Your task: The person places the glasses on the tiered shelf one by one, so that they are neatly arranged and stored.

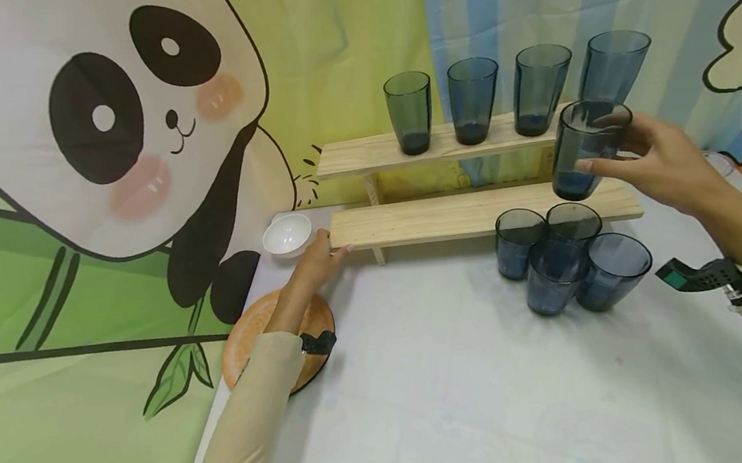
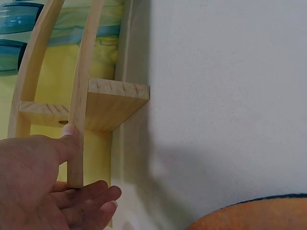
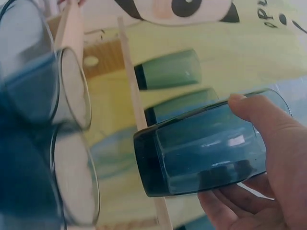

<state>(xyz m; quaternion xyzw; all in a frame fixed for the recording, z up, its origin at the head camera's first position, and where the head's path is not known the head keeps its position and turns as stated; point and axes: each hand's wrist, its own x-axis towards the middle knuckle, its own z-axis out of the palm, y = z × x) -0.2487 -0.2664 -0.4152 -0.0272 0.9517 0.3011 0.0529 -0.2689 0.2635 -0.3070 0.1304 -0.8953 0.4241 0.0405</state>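
My right hand (image 1: 672, 164) grips a blue-tinted drinking glass (image 1: 575, 157) by its side, holding it just above the right part of the lower board. In the right wrist view, the thumb lies along one side of this glass (image 3: 206, 148) and fingers wrap the other. At the left end of the two-tier wooden shelf (image 1: 426, 219), my left hand (image 1: 312, 265) holds the lower board. The left wrist view shows its thumb on one face of the board (image 2: 79, 96) and fingers around the edge. Several matching glasses (image 1: 470, 105) stand along the upper board.
More glasses (image 1: 556, 274) stand clustered on the white table (image 1: 435, 395), before the shelf's right half. A white bowl (image 1: 287, 236) sits left of the shelf. An orange round plate (image 1: 320, 324) lies partly beneath the left forearm. Printed curtains (image 1: 347, 47) hang behind.
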